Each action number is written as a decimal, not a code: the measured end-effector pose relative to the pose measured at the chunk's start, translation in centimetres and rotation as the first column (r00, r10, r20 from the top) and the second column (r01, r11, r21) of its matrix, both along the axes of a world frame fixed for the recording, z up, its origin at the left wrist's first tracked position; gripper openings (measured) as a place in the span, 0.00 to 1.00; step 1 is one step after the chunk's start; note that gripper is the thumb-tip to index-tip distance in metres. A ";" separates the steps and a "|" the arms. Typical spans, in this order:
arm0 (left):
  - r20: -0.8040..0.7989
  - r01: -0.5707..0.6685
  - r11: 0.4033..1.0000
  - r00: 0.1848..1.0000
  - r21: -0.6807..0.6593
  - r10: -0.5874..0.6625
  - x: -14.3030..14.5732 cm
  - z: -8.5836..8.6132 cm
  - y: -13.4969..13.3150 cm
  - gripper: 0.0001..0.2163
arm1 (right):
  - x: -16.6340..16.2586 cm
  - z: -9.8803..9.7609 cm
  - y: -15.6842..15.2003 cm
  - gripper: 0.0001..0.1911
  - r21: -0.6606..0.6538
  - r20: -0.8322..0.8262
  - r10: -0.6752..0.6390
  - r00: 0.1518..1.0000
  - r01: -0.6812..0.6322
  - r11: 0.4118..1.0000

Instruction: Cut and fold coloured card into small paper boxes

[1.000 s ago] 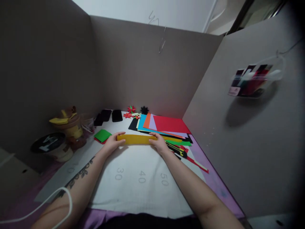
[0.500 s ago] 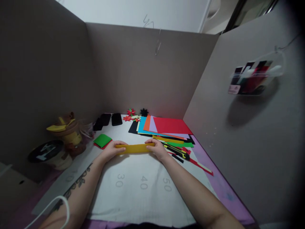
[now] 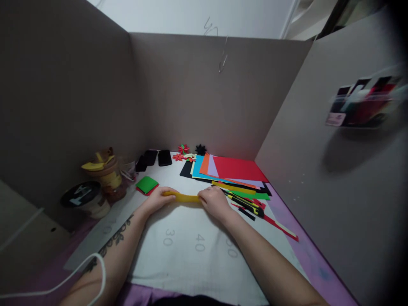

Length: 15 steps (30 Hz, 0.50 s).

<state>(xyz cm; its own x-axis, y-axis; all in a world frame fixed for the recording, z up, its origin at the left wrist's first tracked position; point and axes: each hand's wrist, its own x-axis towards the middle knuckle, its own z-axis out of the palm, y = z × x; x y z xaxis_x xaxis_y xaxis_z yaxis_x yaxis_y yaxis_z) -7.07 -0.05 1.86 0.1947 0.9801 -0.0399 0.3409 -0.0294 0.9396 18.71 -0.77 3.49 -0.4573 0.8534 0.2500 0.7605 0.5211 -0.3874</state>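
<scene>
A long yellow paper strip [image 3: 186,198] lies across the white mat [image 3: 191,250] with printed numbers. My left hand [image 3: 157,198] pinches its left end with closed fingers. My right hand [image 3: 214,200] presses down on its right end, fingers curled over it. The strip looks narrow and folded along its length. Just right of my right hand lies a yellow and black utility knife [image 3: 244,201].
A fan of coloured paper sheets [image 3: 234,170] lies at the back right. A green square on a red one [image 3: 147,185], black phones [image 3: 157,157], small paper stars [image 3: 188,152] and containers [image 3: 95,182] sit left and behind. Cardboard walls [image 3: 197,93] enclose the desk.
The yellow strip has become narrower, folded further along its length. My right hand has closed over its right end, and the view shifted slightly.
</scene>
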 end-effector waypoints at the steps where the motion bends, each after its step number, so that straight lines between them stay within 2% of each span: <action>1: 0.025 -0.043 0.999 0.999 0.020 0.043 -0.2 0.1 0.1 0.17 | -0.2 0.0 0.0 0.11 -0.025 -0.034 -0.030 0.999 0.029 0.999; 3: 0.172 -0.184 0.980 0.971 0.077 0.168 -0.4 0.4 0.2 0.21 | -0.4 -0.1 0.2 0.09 -0.138 -0.217 -0.133 0.967 0.105 0.985; 5: 0.382 -0.281 0.957 0.894 0.071 0.234 0.1 0.6 0.2 0.27 | -0.6 -0.5 0.4 0.07 -0.359 -0.477 -0.273 0.835 0.098 0.928; 7: 0.534 -0.191 0.982 0.830 0.003 0.160 1.4 0.7 -0.2 0.32 | -0.9 -1.1 0.5 0.08 -0.576 -0.647 -0.434 0.627 -0.030 0.817; 9: 0.625 0.014 0.998 0.780 -0.069 0.032 3.3 0.5 -0.9 0.31 | -1.5 -1.8 0.1 0.10 -0.695 -0.675 -0.559 0.481 -0.160 0.701; 10: 0.660 0.066 0.993 0.751 -0.097 0.015 4.2 0.3 -1.2 0.29 | -1.8 -2.2 -0.2 0.11 -0.730 -0.659 -0.596 0.460 -0.198 0.654; 12: 0.713 0.103 0.981 0.700 -0.167 0.048 5.7 -0.1 -1.8 0.25 | -2.5 -2.7 -0.9 0.12 -0.765 -0.630 -0.605 0.487 -0.256 0.590; 14: 0.752 0.141 0.965 0.654 -0.222 0.077 6.4 -0.4 -2.1 0.24 | -3.0 -3.0 -1.5 0.12 -0.760 -0.638 -0.550 0.540 -0.322 0.565; 15: 0.766 0.164 0.958 0.638 -0.233 0.077 6.4 -0.3 -2.1 0.25 | -3.1 -3.1 -1.8 0.12 -0.741 -0.657 -0.510 0.554 -0.351 0.573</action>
<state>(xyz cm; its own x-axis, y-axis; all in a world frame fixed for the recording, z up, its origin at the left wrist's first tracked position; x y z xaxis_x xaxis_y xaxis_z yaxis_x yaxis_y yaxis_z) -0.67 -2.18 1.54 0.3154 0.9433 -0.1033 -0.4943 0.2562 0.8307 15.57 -2.53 0.41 -0.3646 0.8825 -0.2970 -0.0538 -0.3383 -0.9395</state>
